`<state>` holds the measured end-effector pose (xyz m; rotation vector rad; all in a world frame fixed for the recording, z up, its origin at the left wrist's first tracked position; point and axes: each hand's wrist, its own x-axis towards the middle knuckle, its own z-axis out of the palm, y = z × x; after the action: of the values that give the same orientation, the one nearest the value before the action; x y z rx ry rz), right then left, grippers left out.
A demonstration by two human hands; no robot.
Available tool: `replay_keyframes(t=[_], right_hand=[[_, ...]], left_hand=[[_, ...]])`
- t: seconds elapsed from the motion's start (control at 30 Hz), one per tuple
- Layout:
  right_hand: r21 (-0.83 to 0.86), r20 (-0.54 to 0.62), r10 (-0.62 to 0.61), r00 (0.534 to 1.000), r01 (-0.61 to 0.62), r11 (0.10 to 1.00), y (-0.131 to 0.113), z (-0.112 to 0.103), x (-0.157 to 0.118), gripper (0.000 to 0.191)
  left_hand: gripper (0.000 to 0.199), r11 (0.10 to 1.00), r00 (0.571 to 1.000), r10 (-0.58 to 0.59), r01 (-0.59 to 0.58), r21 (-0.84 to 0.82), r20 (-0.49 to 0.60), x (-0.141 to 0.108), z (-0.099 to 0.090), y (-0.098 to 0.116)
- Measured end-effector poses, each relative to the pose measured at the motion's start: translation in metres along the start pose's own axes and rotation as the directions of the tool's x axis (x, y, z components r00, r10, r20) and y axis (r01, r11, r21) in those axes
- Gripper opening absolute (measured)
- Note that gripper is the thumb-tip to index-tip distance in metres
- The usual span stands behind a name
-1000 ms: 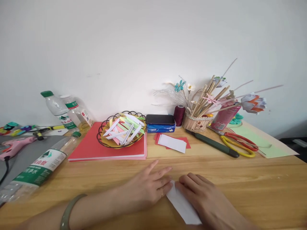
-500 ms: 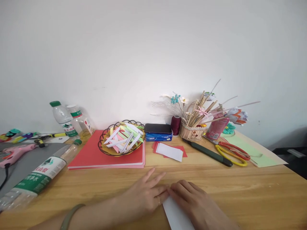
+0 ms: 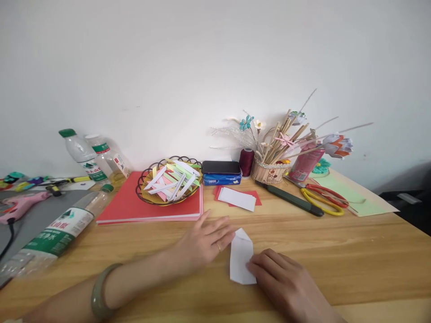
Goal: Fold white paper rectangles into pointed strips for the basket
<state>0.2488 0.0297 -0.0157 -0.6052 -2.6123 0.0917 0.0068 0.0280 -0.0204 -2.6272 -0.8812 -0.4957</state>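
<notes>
A small white sheet of paper [image 3: 241, 260] lies on the wooden table, a folded-in corner showing at its top. My left hand [image 3: 210, 237] has its fingers spread, and their tips reach the paper's upper left edge. Curled at the lower right edge of the sheet, my right hand [image 3: 283, 278] has thumb and fingers closed on it. Beyond my hands lies a small stack of white paper slips [image 3: 236, 199] on red paper slips [image 3: 258, 198].
Behind, a woven basket [image 3: 138, 190] of folded paper strips stands on red sheets [image 3: 117, 202]. A phone [image 3: 221, 167] rests on a blue tissue pack [image 3: 222, 179]. A green-handled cutter [image 3: 294, 200] and scissors [image 3: 328, 197] lie right; a plastic bottle [image 3: 63, 233] and pink glue gun [image 3: 25, 205] lie left.
The paper now shows fully, with a folded top corner. My hands have drawn apart: the left sits higher at its upper edge, the right at its lower right. The view has tilted downward slightly.
</notes>
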Motion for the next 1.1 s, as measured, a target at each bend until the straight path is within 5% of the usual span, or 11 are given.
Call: replay_keyframes(t=[0.1, 0.23, 0.43, 0.87, 1.1], right_hand=[[-0.079, -0.012, 0.038, 0.999, -0.039, 0.996, -0.002, 0.003, 0.005, 0.033], [-0.048, 0.031, 0.018, 0.999, -0.016, 0.999, -0.002, 0.003, 0.009, 0.027], [0.082, 0.117, -0.049, 0.992, 0.04, 0.996, 0.004, -0.002, 0.01, 0.02], [0.283, 0.245, 0.244, 0.938, -0.31, 0.908, 0.003, 0.002, 0.022, 0.017], [0.241, 0.232, 0.265, 0.936, -0.319, 0.917, 0.004, 0.008, 0.025, 0.017]], left_hand=[[0.027, 0.998, 0.989, 0.016, -0.026, -0.062, -0.15, -0.001, 0.0, 0.012], [0.023, 0.996, 0.998, 0.033, -0.038, -0.076, -0.055, -0.005, -0.001, 0.023], [0.025, 0.999, 0.996, 0.048, -0.049, -0.02, -0.079, -0.013, 0.002, 0.024], [0.016, 0.998, 0.998, 0.057, -0.058, -0.032, -0.025, -0.014, -0.006, 0.037], [0.015, 0.997, 0.999, 0.021, -0.019, -0.078, 0.029, -0.017, 0.001, 0.044]])
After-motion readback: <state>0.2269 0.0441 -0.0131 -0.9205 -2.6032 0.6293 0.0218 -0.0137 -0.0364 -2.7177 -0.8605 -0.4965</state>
